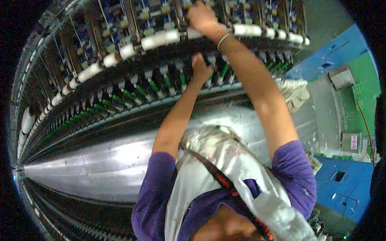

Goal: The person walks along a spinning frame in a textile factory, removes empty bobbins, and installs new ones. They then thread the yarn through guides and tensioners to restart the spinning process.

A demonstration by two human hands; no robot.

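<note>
In front of me runs a spinning frame with a row of green bobbins (154, 87) standing along its lower rail. Among their tops is my left hand (201, 71), its fingers bent together and a fingertip pointing up; anything pinched there is too small to make out. Higher up, my right hand (203, 19) reaches past the white rollers (160, 39) to the drafting parts (149, 23). Its fingers are curled in, and whatever they grip is hidden. A pale band circles the right wrist.
A pale cloth apron (225, 148) hangs before my body, close to the frame. Behind me lies a shiny aisle floor (100, 168), with another machine row (76, 217) across it. Blue cabinets (341, 184) and a cream cloth bundle (294, 93) are at the right.
</note>
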